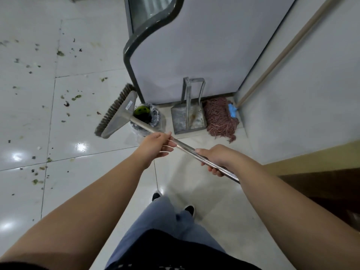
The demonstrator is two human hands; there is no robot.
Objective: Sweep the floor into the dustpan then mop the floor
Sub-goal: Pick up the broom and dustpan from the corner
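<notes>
I hold a broom (118,115) by its shiny metal handle, which runs from lower right to upper left. My left hand (155,146) grips the handle farther down toward the head, and my right hand (216,159) grips it higher up. The grey broom head with brown bristles hangs above the white tiled floor (81,90). A metal dustpan (188,118) with an upright handle stands against the cabinet. Beside it on the right lies a reddish string mop (221,117) with a blue collar, its wooden pole leaning up the wall. Green and dark scraps (75,98) litter the tiles at left.
A tall grey cabinet (194,55) with a dark curved frame stands ahead. A small bin with a plastic liner (153,118) sits under the broom handle. A wall (302,94) closes the right side, with a brown counter edge at lower right. My legs and shoes (190,209) are below.
</notes>
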